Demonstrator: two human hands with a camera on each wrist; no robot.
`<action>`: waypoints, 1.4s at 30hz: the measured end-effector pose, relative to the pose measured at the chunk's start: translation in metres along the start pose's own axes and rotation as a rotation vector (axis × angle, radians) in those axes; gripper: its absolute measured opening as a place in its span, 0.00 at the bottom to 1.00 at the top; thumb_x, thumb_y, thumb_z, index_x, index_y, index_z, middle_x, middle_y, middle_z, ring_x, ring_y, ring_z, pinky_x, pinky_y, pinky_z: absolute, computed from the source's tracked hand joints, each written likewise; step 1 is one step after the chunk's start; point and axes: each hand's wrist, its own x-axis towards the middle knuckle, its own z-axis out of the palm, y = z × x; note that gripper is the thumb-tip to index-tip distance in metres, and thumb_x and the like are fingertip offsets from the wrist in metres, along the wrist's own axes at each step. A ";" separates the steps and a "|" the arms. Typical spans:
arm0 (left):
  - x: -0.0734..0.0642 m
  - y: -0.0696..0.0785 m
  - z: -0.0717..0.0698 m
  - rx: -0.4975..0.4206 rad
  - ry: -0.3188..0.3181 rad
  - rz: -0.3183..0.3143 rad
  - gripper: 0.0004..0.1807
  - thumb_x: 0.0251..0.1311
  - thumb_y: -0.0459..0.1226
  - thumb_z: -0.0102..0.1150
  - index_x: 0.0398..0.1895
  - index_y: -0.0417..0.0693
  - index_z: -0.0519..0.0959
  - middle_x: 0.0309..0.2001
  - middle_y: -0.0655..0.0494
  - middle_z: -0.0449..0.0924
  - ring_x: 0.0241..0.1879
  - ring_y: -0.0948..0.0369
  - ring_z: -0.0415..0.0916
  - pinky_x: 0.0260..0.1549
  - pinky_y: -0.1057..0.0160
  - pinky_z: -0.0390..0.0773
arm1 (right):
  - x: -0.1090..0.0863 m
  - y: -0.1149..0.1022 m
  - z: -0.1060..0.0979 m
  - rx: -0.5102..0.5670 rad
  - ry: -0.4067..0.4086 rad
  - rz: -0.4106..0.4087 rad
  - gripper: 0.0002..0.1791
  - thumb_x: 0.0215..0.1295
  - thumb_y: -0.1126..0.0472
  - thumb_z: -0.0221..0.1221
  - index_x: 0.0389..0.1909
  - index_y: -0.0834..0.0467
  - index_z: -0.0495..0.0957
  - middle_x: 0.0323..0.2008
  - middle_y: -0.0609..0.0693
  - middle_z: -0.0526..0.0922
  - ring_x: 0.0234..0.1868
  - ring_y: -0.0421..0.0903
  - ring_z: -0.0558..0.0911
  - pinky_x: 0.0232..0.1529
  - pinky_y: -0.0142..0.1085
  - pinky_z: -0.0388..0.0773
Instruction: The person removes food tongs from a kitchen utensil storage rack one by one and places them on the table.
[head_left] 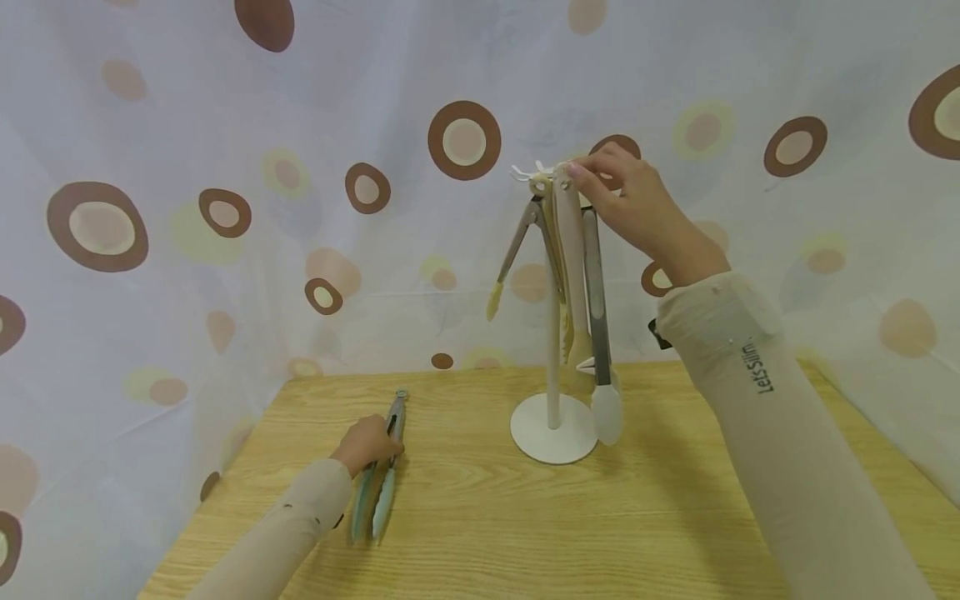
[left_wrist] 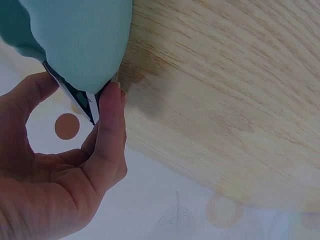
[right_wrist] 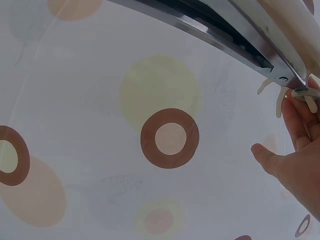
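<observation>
Teal-tipped tongs [head_left: 385,496] | lower left of head frame | pinched at metal arms between fingers of left hand [head_left: 369,443] | upper right: right hand [head_left: 637,196] at top of white utensil stand [head_left: 552,443], cannot tell whether grasping

Wood-grain tabletop [head_left: 480,533] before me, spotted backdrop [head_left: 408,62] beyond it.
I see the backdrop, pale and gently creased, running round to my left as well; it carries brown rings [head_left: 464,109], peach blots [head_left: 907,327] and, in the left wrist view, a faint grey leaf print [left_wrist: 176,221].
</observation>
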 end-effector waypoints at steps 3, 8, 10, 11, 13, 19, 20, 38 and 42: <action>0.000 0.000 0.000 0.004 -0.004 -0.007 0.12 0.56 0.36 0.63 0.21 0.42 0.71 0.17 0.54 0.68 0.15 0.61 0.64 0.15 0.65 0.65 | 0.000 0.000 0.000 -0.002 0.000 -0.003 0.25 0.74 0.47 0.46 0.59 0.59 0.75 0.49 0.54 0.72 0.61 0.59 0.71 0.60 0.54 0.66; 0.002 0.000 0.000 0.016 -0.011 -0.013 0.12 0.57 0.36 0.62 0.21 0.42 0.71 0.17 0.54 0.66 0.16 0.60 0.63 0.16 0.65 0.64 | 0.000 0.000 0.001 -0.008 0.007 -0.007 0.24 0.74 0.47 0.46 0.59 0.60 0.75 0.48 0.54 0.72 0.61 0.59 0.71 0.60 0.54 0.66; 0.002 0.000 0.001 0.037 -0.012 -0.008 0.14 0.57 0.36 0.62 0.18 0.43 0.71 0.15 0.56 0.64 0.14 0.61 0.61 0.15 0.65 0.64 | 0.000 -0.001 0.001 -0.006 0.005 -0.005 0.24 0.74 0.47 0.46 0.59 0.59 0.75 0.48 0.54 0.72 0.61 0.60 0.71 0.60 0.54 0.66; 0.002 0.000 0.001 0.050 -0.012 -0.005 0.15 0.57 0.35 0.62 0.17 0.44 0.70 0.14 0.56 0.64 0.13 0.62 0.61 0.14 0.66 0.63 | 0.000 -0.001 0.001 -0.005 0.003 -0.002 0.25 0.74 0.47 0.46 0.59 0.59 0.75 0.49 0.54 0.72 0.61 0.60 0.71 0.60 0.54 0.66; 0.002 0.001 0.001 0.075 -0.017 0.001 0.16 0.58 0.36 0.61 0.15 0.44 0.70 0.13 0.57 0.63 0.13 0.62 0.61 0.14 0.66 0.64 | 0.000 -0.002 0.001 -0.002 0.000 0.000 0.25 0.74 0.47 0.46 0.59 0.59 0.75 0.49 0.54 0.72 0.61 0.60 0.70 0.60 0.55 0.66; 0.002 0.003 0.001 0.117 -0.038 0.006 0.17 0.60 0.36 0.61 0.14 0.44 0.71 0.14 0.57 0.66 0.16 0.62 0.63 0.18 0.66 0.66 | 0.000 -0.002 0.001 -0.001 0.000 0.012 0.25 0.74 0.46 0.46 0.60 0.58 0.74 0.50 0.54 0.72 0.61 0.61 0.70 0.60 0.55 0.66; 0.002 0.004 0.001 0.131 -0.041 0.009 0.18 0.60 0.36 0.61 0.13 0.45 0.71 0.14 0.57 0.66 0.16 0.62 0.62 0.18 0.66 0.66 | 0.000 -0.002 0.001 -0.001 -0.001 0.014 0.25 0.74 0.46 0.46 0.60 0.58 0.74 0.50 0.54 0.72 0.61 0.61 0.70 0.60 0.55 0.66; 0.010 0.045 -0.012 0.238 -0.011 -0.003 0.17 0.64 0.41 0.59 0.42 0.32 0.80 0.21 0.54 0.71 0.16 0.63 0.62 0.17 0.68 0.64 | 0.001 -0.002 0.001 -0.014 0.005 0.004 0.25 0.74 0.47 0.46 0.60 0.60 0.74 0.49 0.55 0.72 0.61 0.60 0.70 0.60 0.55 0.66; 0.016 0.056 -0.010 0.185 0.052 0.037 0.17 0.64 0.40 0.59 0.40 0.31 0.79 0.28 0.47 0.73 0.23 0.58 0.69 0.21 0.63 0.70 | 0.001 -0.002 0.001 -0.015 0.009 0.004 0.25 0.74 0.47 0.46 0.60 0.60 0.75 0.49 0.54 0.72 0.61 0.60 0.71 0.60 0.55 0.66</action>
